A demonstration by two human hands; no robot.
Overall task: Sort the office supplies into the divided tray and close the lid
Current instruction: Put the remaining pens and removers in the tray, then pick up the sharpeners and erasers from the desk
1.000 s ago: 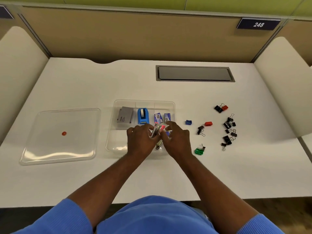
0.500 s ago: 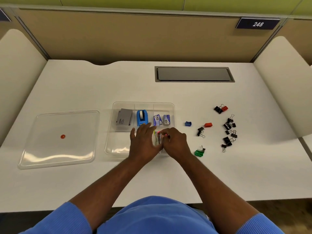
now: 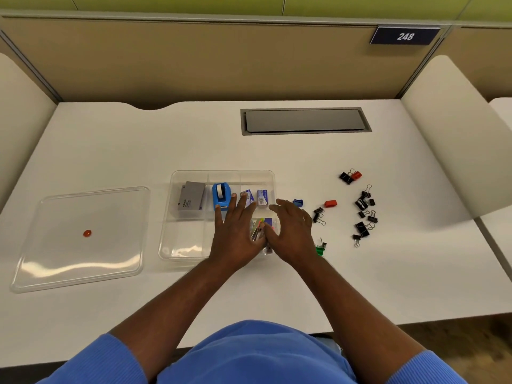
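Note:
The clear divided tray [image 3: 191,176] sits mid-table. It holds a grey box [image 3: 191,199], a blue tape dispenser [image 3: 220,195] and two small staple boxes [image 3: 256,197] in its far compartments. Colourful flat items [image 3: 260,227] lie in the near right compartment. My left hand [image 3: 235,231] hovers over the tray with fingers spread and straight. My right hand [image 3: 291,231] is beside it at the tray's right edge, fingers relaxed, empty. The clear lid [image 3: 80,236] with a red knob [image 3: 87,233] lies flat to the left.
Several black binder clips [image 3: 364,214] lie scattered right of the tray, with a green clip [image 3: 320,249], two red ones [image 3: 330,203] and a small blue piece [image 3: 297,202]. A grey cable hatch [image 3: 304,121] is set in the table at the back. Padded dividers flank the desk.
Both hands held the colourful items together over the near right compartment, lowered them in and let go. The fingers have now opened and spread; the right hand drifts right.

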